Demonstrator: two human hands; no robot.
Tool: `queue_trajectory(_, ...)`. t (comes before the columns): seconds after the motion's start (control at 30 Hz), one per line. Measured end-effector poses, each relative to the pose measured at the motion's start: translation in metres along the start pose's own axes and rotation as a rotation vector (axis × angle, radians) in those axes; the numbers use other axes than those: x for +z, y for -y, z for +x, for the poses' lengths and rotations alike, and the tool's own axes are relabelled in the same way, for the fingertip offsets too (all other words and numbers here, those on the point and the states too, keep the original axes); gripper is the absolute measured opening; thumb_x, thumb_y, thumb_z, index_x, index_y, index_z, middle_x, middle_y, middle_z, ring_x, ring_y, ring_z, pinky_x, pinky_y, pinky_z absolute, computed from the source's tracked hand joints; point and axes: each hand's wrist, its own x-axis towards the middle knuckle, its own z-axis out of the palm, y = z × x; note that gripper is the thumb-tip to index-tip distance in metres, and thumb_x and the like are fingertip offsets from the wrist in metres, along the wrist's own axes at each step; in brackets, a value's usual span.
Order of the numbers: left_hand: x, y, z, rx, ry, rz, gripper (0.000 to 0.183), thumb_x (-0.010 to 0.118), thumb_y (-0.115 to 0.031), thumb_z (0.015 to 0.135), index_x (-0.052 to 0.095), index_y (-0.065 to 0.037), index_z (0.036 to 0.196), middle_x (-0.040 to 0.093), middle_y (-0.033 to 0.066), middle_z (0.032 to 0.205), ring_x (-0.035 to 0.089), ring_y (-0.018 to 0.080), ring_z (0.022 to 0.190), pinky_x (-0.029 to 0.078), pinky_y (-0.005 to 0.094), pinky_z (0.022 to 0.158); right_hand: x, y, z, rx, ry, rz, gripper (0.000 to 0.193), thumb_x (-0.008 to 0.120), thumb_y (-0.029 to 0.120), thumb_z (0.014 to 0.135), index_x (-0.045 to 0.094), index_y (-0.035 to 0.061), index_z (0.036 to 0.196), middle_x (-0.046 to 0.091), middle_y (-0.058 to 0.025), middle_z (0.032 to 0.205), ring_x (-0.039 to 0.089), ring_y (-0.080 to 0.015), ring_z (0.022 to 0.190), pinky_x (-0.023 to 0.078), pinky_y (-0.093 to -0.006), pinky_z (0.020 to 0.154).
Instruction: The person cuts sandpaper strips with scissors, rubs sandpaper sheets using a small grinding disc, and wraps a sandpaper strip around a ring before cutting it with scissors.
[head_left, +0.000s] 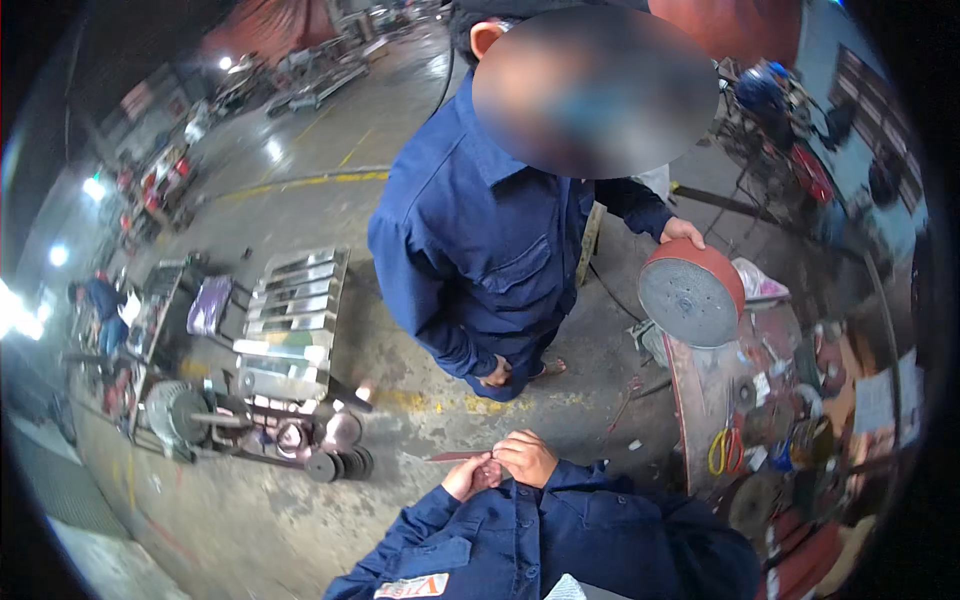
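Observation:
A thin, flat reddish-brown strip (455, 456) sticks out to the left from between my hands, in front of my chest. My left hand (470, 479) is closed on it from below, thumb and fingers pressed together. Close against it, my right hand (527, 457) has its fingers bent and pinched at the strip's right end, which they hide. Facing me, a person in dark blue workwear (480, 250) grips a large round wheel (690, 303) by its top edge; it has a grey face and a red rim. That person's other hand (496, 373) hangs low by the thigh.
On the right, a cluttered workbench (690, 400) bears yellow-and-red-handled scissors (718, 452) and small tools. To the left stand a grey motor (178, 415), dark discs (325, 466) and a rack of metal bars (290, 310). Another person (105, 305) is farther back at left.

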Motion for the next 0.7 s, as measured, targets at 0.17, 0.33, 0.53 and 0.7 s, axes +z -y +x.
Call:
queue_trajectory(0.17,0.024,-0.004,0.005,-0.045,0.117,-0.275,0.024,0.051,-0.028,0.094,0.055,-0.006,0.088,0.051,-0.0004,0.073,0.045,0.0133,0.066,0.039,0.0294,0.067,0.012,-0.011,-0.014,0.047,-0.048,-0.023,0.015,0.064,0.013,0.077,0.066,0.0072,0.09,0.065,-0.0064,0.094,0.06,-0.0251,0.09,0.047,-0.037,0.079)
queue_trajectory(0.33,0.004,-0.002,0.011,-0.097,0.064,-0.094,0.016,0.049,-0.021,0.093,0.055,-0.006,0.091,0.055,0.0,0.079,0.051,0.013,0.073,0.043,0.0301,0.073,0.01,-0.009,-0.022,0.122,0.006,0.007,0.013,0.063,0.013,0.079,0.066,0.0061,0.089,0.065,-0.0077,0.093,0.061,-0.0257,0.088,0.048,-0.0369,0.078)
queue_trajectory(0.53,-0.025,0.01,0.022,-0.207,-0.001,0.05,0.015,0.047,-0.019,0.093,0.054,-0.006,0.093,0.055,0.0004,0.082,0.052,0.0142,0.077,0.043,0.0323,0.079,0.025,-0.012,-0.042,0.272,0.048,0.195,0.015,0.062,0.012,0.083,0.065,0.0021,0.094,0.066,-0.0113,0.089,0.064,-0.0293,0.083,0.05,-0.0355,0.075)
queue_trajectory(0.7,-0.04,0.015,0.021,-0.21,0.091,-0.094,0.022,0.049,-0.018,0.093,0.055,0.001,0.102,0.057,0.0054,0.087,0.056,0.0183,0.08,0.044,0.0318,0.076,0.029,-0.014,-0.045,0.374,0.162,0.291,0.022,0.063,0.021,0.082,0.067,0.0042,0.096,0.068,-0.0125,0.092,0.066,-0.0292,0.084,0.051,-0.0374,0.078)
